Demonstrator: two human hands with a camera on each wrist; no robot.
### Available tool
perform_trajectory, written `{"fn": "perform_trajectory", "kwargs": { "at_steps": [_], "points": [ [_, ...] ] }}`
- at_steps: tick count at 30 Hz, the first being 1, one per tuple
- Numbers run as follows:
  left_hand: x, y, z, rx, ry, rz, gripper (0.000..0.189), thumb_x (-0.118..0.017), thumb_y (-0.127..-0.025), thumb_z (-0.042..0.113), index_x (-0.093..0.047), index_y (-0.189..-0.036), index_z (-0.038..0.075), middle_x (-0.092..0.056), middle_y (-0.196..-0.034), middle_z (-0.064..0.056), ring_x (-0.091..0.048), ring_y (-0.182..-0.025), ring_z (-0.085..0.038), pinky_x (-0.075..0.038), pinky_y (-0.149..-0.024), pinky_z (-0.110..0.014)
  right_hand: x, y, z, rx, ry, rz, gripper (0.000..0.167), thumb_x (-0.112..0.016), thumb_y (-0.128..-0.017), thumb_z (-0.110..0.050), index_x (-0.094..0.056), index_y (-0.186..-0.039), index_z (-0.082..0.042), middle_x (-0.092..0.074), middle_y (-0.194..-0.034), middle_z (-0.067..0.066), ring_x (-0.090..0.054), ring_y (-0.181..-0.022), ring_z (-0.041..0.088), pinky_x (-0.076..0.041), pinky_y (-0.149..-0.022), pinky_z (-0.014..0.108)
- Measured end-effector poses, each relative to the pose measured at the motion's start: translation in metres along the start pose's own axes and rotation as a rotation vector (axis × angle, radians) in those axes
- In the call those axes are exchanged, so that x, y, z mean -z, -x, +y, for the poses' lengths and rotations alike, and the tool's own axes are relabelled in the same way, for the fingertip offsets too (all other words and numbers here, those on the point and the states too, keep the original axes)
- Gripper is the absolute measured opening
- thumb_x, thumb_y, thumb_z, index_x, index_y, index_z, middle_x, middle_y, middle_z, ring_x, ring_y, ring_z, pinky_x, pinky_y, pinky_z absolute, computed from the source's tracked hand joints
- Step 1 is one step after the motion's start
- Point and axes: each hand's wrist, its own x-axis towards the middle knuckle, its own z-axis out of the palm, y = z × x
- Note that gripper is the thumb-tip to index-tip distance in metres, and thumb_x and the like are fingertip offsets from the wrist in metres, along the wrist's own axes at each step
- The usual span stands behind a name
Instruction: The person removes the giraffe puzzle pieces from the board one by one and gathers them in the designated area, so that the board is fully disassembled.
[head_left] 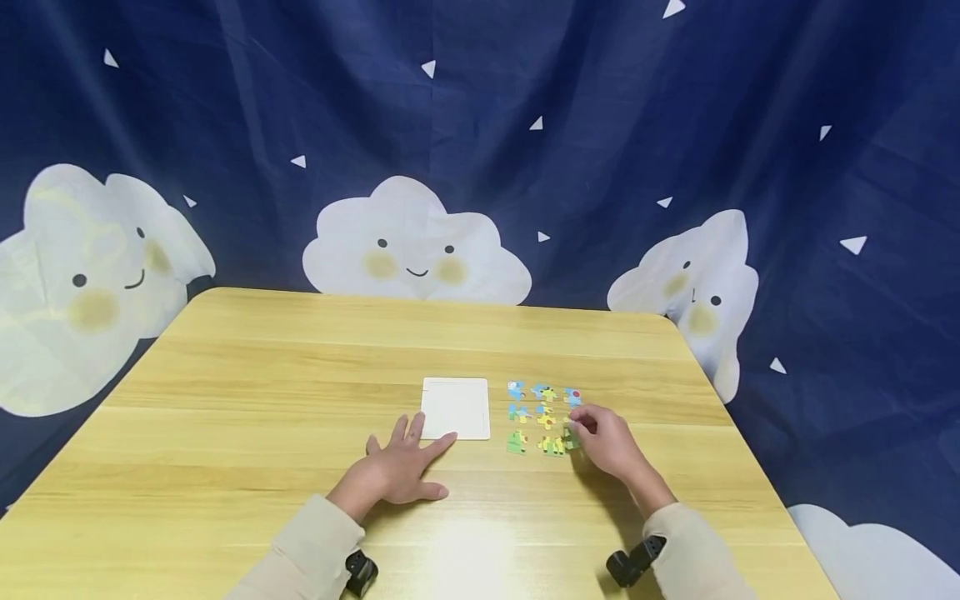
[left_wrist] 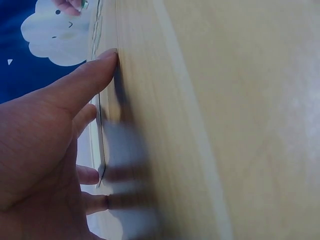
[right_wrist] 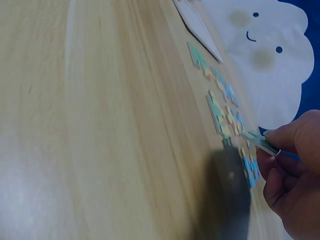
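Note:
My right hand (head_left: 609, 440) pinches a green puzzle piece (right_wrist: 261, 142) between thumb and fingers, raised a little off the table in the right wrist view. Beside and below it lie several loose puzzle pieces (head_left: 545, 421) in blue, yellow and green, set out in rough rows. Left of them is a flat white puzzle tray (head_left: 456, 408) with a thin raised rim. My left hand (head_left: 405, 467) is spread with straight fingers at the tray's near left corner, its fingertips at the edge. In the left wrist view the thumb (left_wrist: 82, 82) stretches along the tray's near side.
The pieces and tray lie on a light wooden table (head_left: 300, 350). Behind it hangs a dark blue curtain (head_left: 480, 108) printed with white clouds and triangles. A small black device (head_left: 636, 560) is worn at the right wrist, another (head_left: 362, 572) at the left.

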Motion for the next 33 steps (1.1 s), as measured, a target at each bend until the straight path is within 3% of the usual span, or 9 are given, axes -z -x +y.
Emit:
{"fn": "perform_trajectory", "kwargs": {
  "at_steps": [11, 22, 33],
  "points": [
    [0.001, 0.000, 0.001, 0.005, -0.003, -0.007, 0.076, -0.060, -0.084, 0.056, -0.027, -0.148, 0.034, -0.011, -0.156, -0.023, -0.008, -0.142, -0.044, -0.014, -0.096, -0.077, 0.005, 0.010, 0.015, -0.064, 0.007, -0.039, 0.013, -0.061, -0.090, -0.006, -0.065, -0.101, -0.002, -0.063, -0.086, 0.004, -0.054, -0.076, 0.013, -0.046, -0.064, 0.024],
    [-0.002, -0.002, 0.000, 0.006, 0.002, -0.004, 0.076, -0.060, -0.084, 0.056, -0.027, -0.148, 0.034, -0.010, -0.156, -0.022, -0.006, -0.142, -0.043, -0.014, -0.097, -0.077, 0.001, 0.011, 0.018, -0.045, 0.104, 0.006, 0.013, -0.064, -0.086, -0.008, -0.066, -0.098, -0.002, -0.063, -0.082, 0.002, -0.056, -0.076, 0.013, -0.047, -0.069, 0.030],
    [-0.005, -0.002, 0.000, 0.000, 0.002, 0.013, 0.076, -0.060, -0.083, 0.057, -0.026, -0.148, 0.035, -0.010, -0.156, -0.022, -0.008, -0.142, -0.043, -0.014, -0.097, -0.077, 0.001, 0.011, 0.020, -0.059, 0.114, 0.017, 0.015, -0.064, -0.087, -0.011, -0.065, -0.099, -0.003, -0.061, -0.083, 0.003, -0.052, -0.075, 0.014, -0.044, -0.067, 0.029]
  ]
}}
